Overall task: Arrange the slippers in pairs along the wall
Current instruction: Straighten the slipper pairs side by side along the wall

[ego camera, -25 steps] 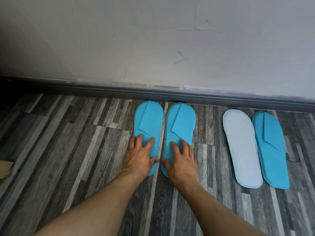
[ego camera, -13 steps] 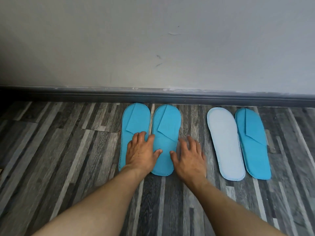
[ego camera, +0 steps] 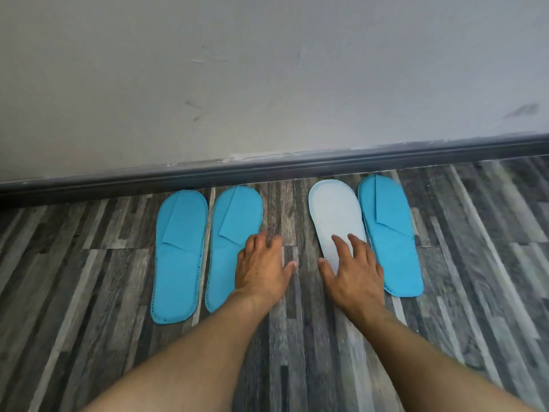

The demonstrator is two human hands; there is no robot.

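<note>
Flat blue slippers lie on the floor with their toes toward the wall. On the left, one blue slipper (ego camera: 178, 257) and a second blue slipper (ego camera: 230, 233) lie side by side. On the right, a pale slipper (ego camera: 334, 215) lies sole up, and a blue slipper (ego camera: 389, 233) lies right beside it. My left hand (ego camera: 263, 264) rests, fingers spread, over the right edge of the second slipper and the floor. My right hand (ego camera: 355, 270) lies flat, fingers apart, on the heel half of the pale slipper, which it hides.
A dark grey skirting board (ego camera: 267, 169) runs along the foot of the pale wall (ego camera: 267, 84). The striped grey wood-pattern floor (ego camera: 475, 263) stretches bare to the left and right of the slippers. A strip of floor separates the two pairs.
Both hands have shifted right. My left hand left the leftmost slipper for the edge of the second one; my right hand moved from the floor onto the pale slipper. The view panned right.
</note>
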